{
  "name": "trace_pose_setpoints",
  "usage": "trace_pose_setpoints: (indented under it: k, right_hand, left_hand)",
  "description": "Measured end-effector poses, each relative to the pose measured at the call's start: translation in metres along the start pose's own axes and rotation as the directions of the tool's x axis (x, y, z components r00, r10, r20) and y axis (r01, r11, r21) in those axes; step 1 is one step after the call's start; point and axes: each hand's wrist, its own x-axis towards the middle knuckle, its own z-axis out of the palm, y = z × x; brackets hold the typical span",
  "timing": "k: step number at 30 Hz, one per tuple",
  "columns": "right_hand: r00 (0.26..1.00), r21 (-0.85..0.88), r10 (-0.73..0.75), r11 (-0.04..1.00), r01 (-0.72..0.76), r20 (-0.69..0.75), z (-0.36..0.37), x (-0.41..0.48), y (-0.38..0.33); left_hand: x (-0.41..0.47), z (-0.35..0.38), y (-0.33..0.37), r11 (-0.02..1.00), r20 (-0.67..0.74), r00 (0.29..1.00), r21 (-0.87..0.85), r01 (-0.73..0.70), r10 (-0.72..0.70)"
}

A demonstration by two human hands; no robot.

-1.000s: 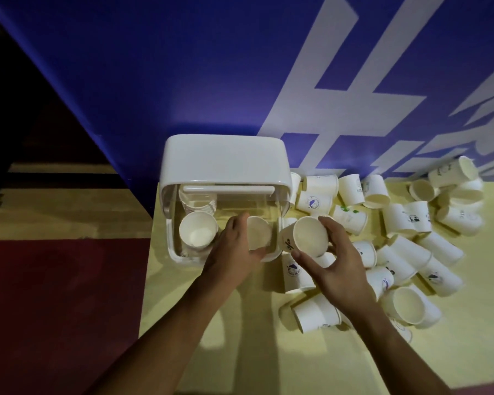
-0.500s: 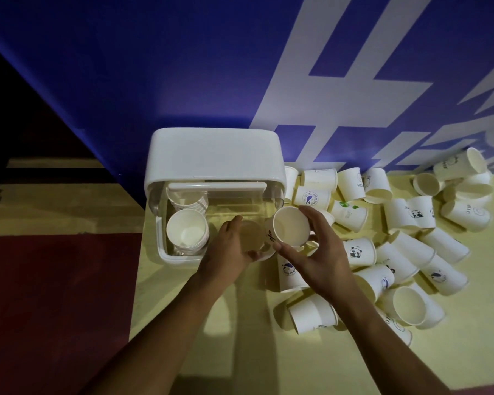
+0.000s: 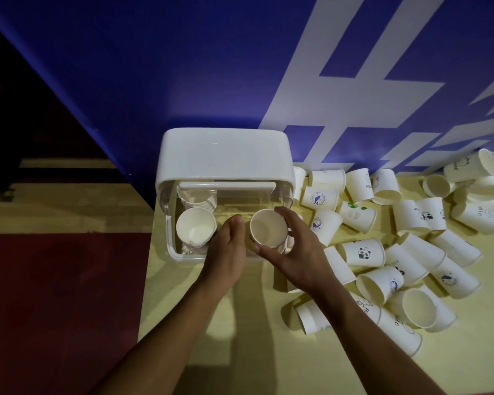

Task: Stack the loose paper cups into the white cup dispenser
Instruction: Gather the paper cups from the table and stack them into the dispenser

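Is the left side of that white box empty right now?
No, a stack of cups stands in the left side of the white cup dispenser, its open mouth facing up.

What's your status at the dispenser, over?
Right hand grips paper cup, mouth up, over dispenser, right side. Left hand against that cup, grip hidden. Stack sits in left side. Loose cups heaped right.

Right hand brought cup (mouth up) over dispenser.
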Motion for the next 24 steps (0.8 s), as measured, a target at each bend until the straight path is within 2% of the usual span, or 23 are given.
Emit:
trace_pose_setpoints:
  k: [8,12,15,20,24]
  right_hand:
    - [1.000,-0.083,0.006,0.997,-0.004,0.019,0.018,0.008,0.014]
    - [1.000,-0.213,0.012,0.977,-0.006,0.028,0.028,0.013,0.028]
    - [0.998,-0.306,0.033,0.952,-0.016,0.050,0.033,0.013,0.033]
    - [0.998,-0.374,0.043,0.927,-0.026,0.039,0.037,0.014,0.039]
    - [0.999,-0.406,0.038,0.914,-0.021,0.032,0.040,0.015,0.038]
  left_hand:
    - [0.009,0.006,-0.003,0.996,0.050,0.998,0.075,-0.042,0.038]
    - [0.014,0.007,-0.007,0.992,0.046,0.998,0.119,-0.041,0.035]
    - [0.015,0.009,-0.009,0.979,0.062,0.997,0.195,-0.062,0.051]
    - [0.017,0.011,-0.015,0.916,0.092,0.991,0.380,-0.128,0.100]
    - [0.019,0.010,-0.018,0.877,0.102,0.988,0.456,-0.153,0.120]
